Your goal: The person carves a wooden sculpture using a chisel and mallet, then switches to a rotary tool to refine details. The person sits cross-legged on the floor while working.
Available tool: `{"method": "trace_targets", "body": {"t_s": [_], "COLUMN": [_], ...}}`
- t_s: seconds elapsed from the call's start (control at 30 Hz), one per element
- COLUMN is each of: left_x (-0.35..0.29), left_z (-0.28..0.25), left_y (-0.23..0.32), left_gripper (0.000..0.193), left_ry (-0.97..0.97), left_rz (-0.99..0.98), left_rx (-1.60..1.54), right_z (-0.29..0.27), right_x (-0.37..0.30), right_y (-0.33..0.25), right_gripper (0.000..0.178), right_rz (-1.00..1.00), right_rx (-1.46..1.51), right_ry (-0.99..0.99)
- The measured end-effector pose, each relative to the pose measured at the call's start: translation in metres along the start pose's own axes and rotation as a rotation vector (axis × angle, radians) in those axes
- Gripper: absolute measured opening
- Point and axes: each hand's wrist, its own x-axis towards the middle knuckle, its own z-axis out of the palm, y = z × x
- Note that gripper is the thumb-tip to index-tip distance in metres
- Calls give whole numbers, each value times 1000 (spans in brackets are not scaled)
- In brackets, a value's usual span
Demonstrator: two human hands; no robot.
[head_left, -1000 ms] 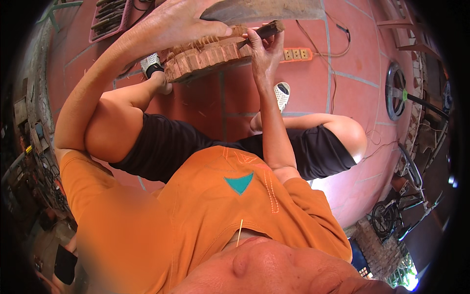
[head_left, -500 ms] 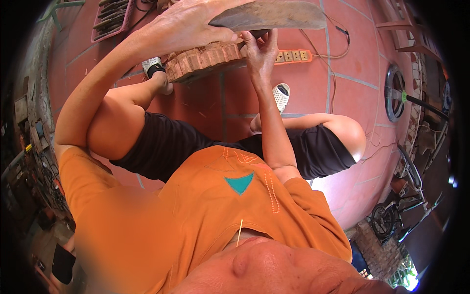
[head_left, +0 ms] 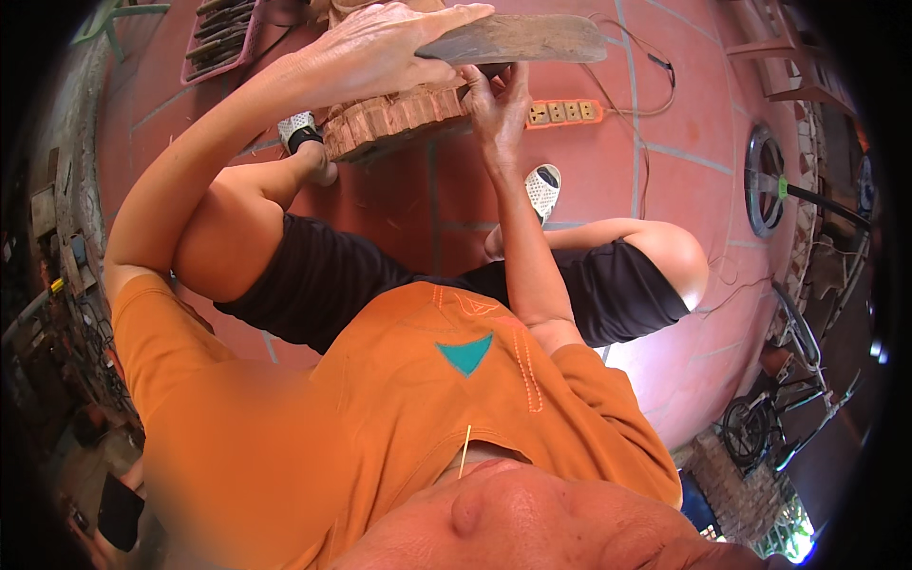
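Note:
A broad, grey-brown knife blade (head_left: 532,40) with a rounded end lies crosswise above the wooden block. My left hand (head_left: 380,47) is closed on its left end, the thumb below and a finger stretched along the upper side. Just under the blade, my right hand (head_left: 499,109) reaches up with thumb and fingers closed about a small dark piece (head_left: 492,69). Most of that piece is hidden by the blade and fingers, so its kind cannot be told. Beneath the hands stands the thick, rough-edged wooden block (head_left: 399,119), a round slab of trunk.
An orange power strip (head_left: 565,112) lies right of the block, with a cable (head_left: 646,157) running over the red tiles. At the far left is a pink basket (head_left: 223,43) of dark blades or handles. A wheel-like ring (head_left: 765,180) stands at the right.
The blade has shifted a little to the left and slightly nearer. My right hand has moved slightly left with it, and my left hand has come slightly nearer, keeping its hold.

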Motion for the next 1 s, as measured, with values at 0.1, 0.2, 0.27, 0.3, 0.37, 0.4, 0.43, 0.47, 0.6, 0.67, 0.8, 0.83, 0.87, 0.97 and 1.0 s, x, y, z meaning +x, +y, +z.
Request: {"method": "trace_targets", "body": {"t_s": [0.1, 0.2, 0.27, 0.3, 0.37, 0.4, 0.43, 0.47, 0.6, 0.67, 0.8, 0.83, 0.87, 0.97, 1.0], "left_x": [-2, -4, -5, -5, -1, 1, -1, -4, -6, -3, -1, -2, -3, -8, -5], "left_z": [-3, -8, -6, -5, -11, -13, -11, -7, -9, -13, -14, -12, -7, 5, 5], "left_y": [-4, 2, -6, -4, 4, 9, 5, -4, -1, 8, 16, 13, 8, -25, -24], "left_gripper": [74, 74, 74, 74, 75, 75, 75, 76, 78, 78, 78, 78, 77, 77, 76], "left_ry": [-11, -14, 32, 53, -6, -33, 2, 38, 59, 56, 69, 66, 64, 169, 160], "left_rz": [-119, -127, -85, -64, -219, -295, -229, -163, -91, -100, -98, -88, -78, 135, 130], "left_rx": [171, 85, 152, 180, 126, 99, 117, 137, 136, 98, -98, -48, 3, 143, 138], "right_z": [-4, -24, -29, -30, -26, -23, -21, -18, -10, -7, 0, 1, 2, 7, 5], "right_x": [5, 10, 9, 7, 9, 10, 9, 8, 8, 7, 4, 3, 2, 1, 1], "right_y": [15, 19, 20, 19, 17, 15, 16, 17, 10, 10, 0, 0, 0, -6, -6], "right_gripper": [30, 33, 35, 36, 35, 35, 34, 34, 31, 28, 26, 26, 26, 27, 27], "right_rz": [220, 495, 510, 521, 425, 376, 358, 341, 321, 238, 66, 60, 54, 60, 69], "right_rx": [303, 566, 536, 517, 495, 484, 485, 486, 522, 440, 203, 180, 157, 120, 104], "right_ry": [25, 86, 67, 59, 78, 85, 81, 76, 65, 47, -1, -9, -17, -22, -10]}}
